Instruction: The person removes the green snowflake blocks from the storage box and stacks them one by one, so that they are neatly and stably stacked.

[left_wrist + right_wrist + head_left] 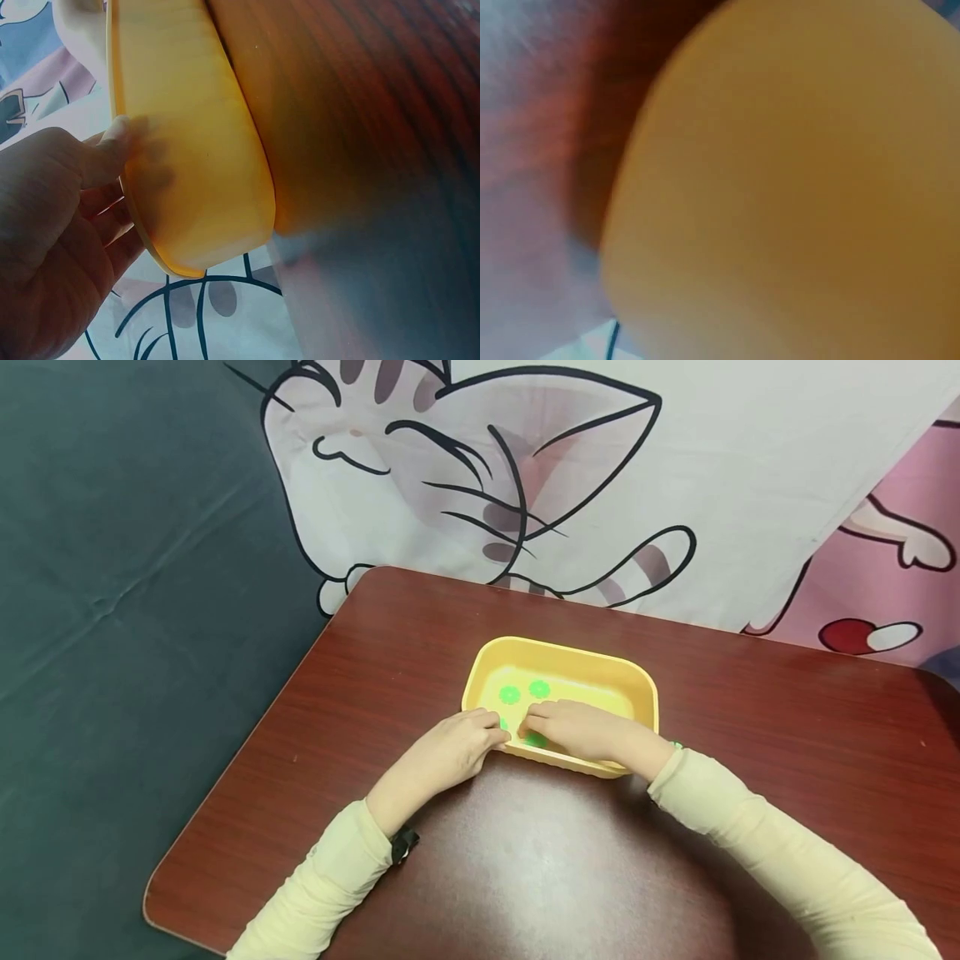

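A yellow plastic basin [562, 652] with rounded corners stands on the table. My left hand [459, 745] grips its near left rim; in the left wrist view the thumb [112, 150] lies against the outer wall, and the fingers show dimly through it. My right hand [577, 727] reaches over the near right side into the basin, fingers bent down toward the floor. Two green scalloped discs [509, 694] lie beyond the hands. Another green piece [536, 740] shows beneath the right hand, whose fingertips are hidden. A green bit [503, 724] peeks out by the left fingers.
The dark red-brown wooden table [375, 677] has its left edge beside a dark green cloth [112, 693]. Behind stands a white cloth [750, 468] printed with a cartoon cat. The right wrist view is mostly filled by the blurred basin wall [795, 187].
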`<act>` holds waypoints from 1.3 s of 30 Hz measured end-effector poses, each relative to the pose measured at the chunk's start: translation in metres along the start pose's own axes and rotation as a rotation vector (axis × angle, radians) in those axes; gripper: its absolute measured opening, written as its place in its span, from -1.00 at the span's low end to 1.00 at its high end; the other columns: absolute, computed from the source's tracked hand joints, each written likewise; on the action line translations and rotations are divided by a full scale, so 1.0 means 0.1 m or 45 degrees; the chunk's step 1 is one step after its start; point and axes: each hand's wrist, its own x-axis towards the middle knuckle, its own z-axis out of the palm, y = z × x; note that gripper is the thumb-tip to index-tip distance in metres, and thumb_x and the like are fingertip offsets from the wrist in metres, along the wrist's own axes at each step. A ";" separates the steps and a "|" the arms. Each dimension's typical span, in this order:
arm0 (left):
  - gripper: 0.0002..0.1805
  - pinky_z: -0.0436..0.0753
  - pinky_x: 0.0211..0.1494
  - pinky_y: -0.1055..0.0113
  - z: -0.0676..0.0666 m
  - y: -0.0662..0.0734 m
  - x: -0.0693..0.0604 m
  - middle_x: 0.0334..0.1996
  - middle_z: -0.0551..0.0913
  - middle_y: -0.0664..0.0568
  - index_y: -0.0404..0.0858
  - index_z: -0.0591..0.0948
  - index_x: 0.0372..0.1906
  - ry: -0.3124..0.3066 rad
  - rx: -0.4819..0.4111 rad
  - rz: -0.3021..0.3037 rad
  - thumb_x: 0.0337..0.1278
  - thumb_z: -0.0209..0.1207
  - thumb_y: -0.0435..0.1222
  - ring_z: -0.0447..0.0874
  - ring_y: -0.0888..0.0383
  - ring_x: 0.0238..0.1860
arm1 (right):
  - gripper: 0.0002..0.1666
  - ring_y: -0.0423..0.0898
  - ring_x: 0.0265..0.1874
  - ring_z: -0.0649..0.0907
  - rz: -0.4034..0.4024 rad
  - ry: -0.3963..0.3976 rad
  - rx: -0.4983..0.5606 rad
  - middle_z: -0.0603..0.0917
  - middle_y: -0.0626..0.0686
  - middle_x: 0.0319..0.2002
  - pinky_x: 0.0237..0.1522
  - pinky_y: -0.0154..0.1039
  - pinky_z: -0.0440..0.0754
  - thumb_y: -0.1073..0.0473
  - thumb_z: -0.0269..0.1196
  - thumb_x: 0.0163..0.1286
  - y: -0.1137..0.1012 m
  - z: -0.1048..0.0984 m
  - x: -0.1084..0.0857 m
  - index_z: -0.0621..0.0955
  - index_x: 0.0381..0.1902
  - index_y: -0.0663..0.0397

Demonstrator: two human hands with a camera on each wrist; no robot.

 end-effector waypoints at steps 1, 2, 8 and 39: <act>-0.93 0.54 -0.28 0.38 0.00 0.00 0.00 -0.51 0.49 0.11 -0.16 0.68 -0.36 -0.002 0.003 -0.003 0.15 0.21 -0.30 0.50 0.18 -0.42 | -0.71 -0.08 -0.06 0.56 0.007 -0.014 -0.020 0.58 -0.03 -0.11 0.06 -0.14 0.49 0.41 0.08 0.30 -0.01 -0.01 0.01 0.56 -0.09 0.04; -0.93 0.54 -0.28 0.38 -0.01 0.00 0.00 -0.51 0.49 0.11 -0.16 0.68 -0.36 -0.002 0.006 -0.004 0.15 0.21 -0.29 0.50 0.18 -0.41 | -0.71 -0.08 -0.07 0.56 0.016 -0.027 -0.027 0.58 -0.03 -0.12 0.06 -0.14 0.49 0.42 0.07 0.29 -0.02 -0.02 0.02 0.56 -0.10 0.03; -0.94 0.54 -0.29 0.36 -0.01 0.00 0.00 -0.51 0.49 0.10 -0.17 0.68 -0.37 0.007 0.006 0.005 0.14 0.21 -0.30 0.51 0.16 -0.42 | -0.70 -0.08 -0.12 0.56 0.036 -0.060 0.007 0.57 -0.04 -0.14 0.03 -0.14 0.50 0.47 0.08 0.25 -0.03 -0.05 0.03 0.55 -0.14 0.05; -0.93 0.50 -0.38 0.39 -0.02 0.01 -0.02 -0.57 0.44 0.09 -0.17 0.67 -0.42 0.005 0.004 0.017 0.13 0.22 -0.32 0.46 0.17 -0.49 | -0.67 -0.09 -0.12 0.60 -0.050 -0.019 -0.141 0.59 -0.06 -0.12 -0.01 -0.18 0.54 0.43 0.15 0.24 -0.01 0.02 0.01 0.56 -0.08 0.03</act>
